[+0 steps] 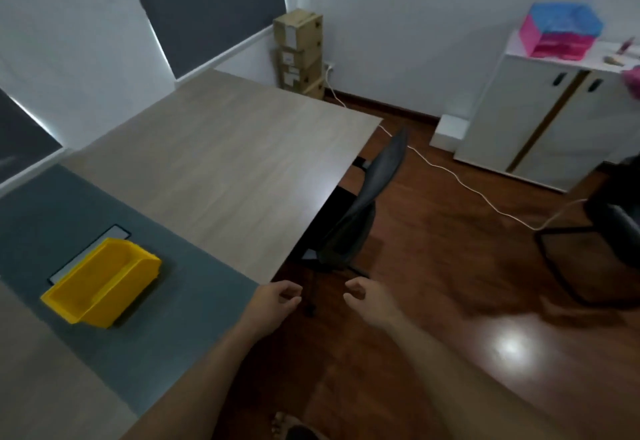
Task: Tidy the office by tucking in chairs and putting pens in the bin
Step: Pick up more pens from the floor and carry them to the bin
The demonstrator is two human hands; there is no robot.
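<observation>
Off the right edge of the worktop (221, 149), our left hand (273, 304) and right hand (367, 297) hang side by side over the wooden floor (433, 266), each with its fingers loosely curled and nothing between them; the curl reads as slack rather than gripping. We judge they are carried out in front like this because we are heading for a chair, not a pen. The black chair (356, 211) nearest us stands at the right edge of the worktop with its backrest almost against that edge and its seat mostly hidden beneath, so it looks already tucked in, though we cannot see how far the seat goes under. A second dark chair (602, 242) sits well apart from the worktop, out on the floor near the white cabinet (540, 128), and seems the one that needs pushing in. The yellow bin (100, 280) rests on the grey strip of the worktop near its left edge, its open mouth tilted up, presumably so pens can be dropped in from above. Its inside looks bare from here, and we see no pens on the worktop. On the cabinet top stands a pink and blue tray stack (561, 29), its contents too blurred to tell.
</observation>
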